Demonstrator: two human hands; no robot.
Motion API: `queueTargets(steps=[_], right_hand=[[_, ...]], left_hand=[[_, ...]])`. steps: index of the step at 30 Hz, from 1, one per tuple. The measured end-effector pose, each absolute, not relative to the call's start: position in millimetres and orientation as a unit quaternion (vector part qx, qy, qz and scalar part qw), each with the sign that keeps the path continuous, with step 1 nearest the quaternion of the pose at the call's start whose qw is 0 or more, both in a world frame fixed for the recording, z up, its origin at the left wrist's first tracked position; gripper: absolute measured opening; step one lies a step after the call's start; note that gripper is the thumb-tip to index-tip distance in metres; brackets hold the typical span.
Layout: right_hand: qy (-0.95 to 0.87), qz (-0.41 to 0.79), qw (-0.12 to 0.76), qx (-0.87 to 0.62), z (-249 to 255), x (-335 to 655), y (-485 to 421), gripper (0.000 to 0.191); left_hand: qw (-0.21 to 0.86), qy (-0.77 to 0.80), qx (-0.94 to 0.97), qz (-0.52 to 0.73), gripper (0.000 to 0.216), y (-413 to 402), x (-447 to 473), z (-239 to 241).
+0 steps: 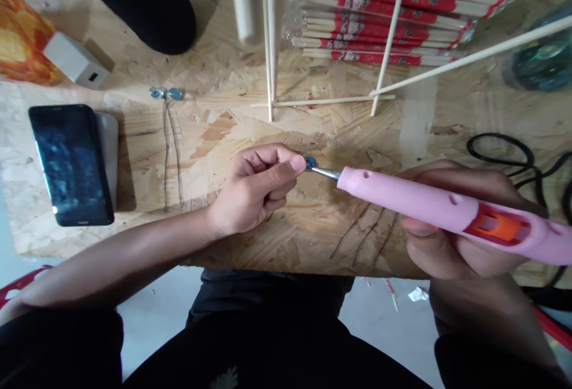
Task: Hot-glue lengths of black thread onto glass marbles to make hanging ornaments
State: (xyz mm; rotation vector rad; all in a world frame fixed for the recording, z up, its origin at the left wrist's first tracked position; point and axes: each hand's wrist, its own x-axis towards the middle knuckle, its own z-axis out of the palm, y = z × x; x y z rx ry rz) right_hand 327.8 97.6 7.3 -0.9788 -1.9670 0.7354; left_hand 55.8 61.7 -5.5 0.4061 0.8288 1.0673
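Note:
My left hand (pixel 254 189) is closed in a pinch over the wooden board (pixel 223 139), thumb and forefinger holding a small blue bead (pixel 310 162). My right hand (pixel 451 228) grips a pink glue gun (pixel 447 207) with an orange trigger. Its metal nozzle touches the blue bead. Thin dark wires lie on the board under and beside my hands.
A black phone (pixel 71 162) lies at the left, next to a white charger block (pixel 75 60). Two blue beads on wires (pixel 166 93) lie further back. Thin wooden sticks (pixel 322 102), packs of chopsticks (pixel 393 13) and a black cable (pixel 513 156) are at the back and right.

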Motion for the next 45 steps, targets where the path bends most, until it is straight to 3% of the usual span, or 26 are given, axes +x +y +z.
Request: queueTargets(steps=[16, 45], right_hand=[[-0.795, 0.283, 0.409, -0.347, 10.2, 325.1, 104.1, 0.036], [-0.804, 0.27, 0.422, -0.319, 9.3, 328.7, 106.1, 0.032]], left_hand=[[0.761, 0.388, 0.196, 0.482, 0.044, 62.5, 57.0, -3.2], [0.774, 0.387, 0.174, 0.47, 0.039, 62.2, 55.4, -3.9]])
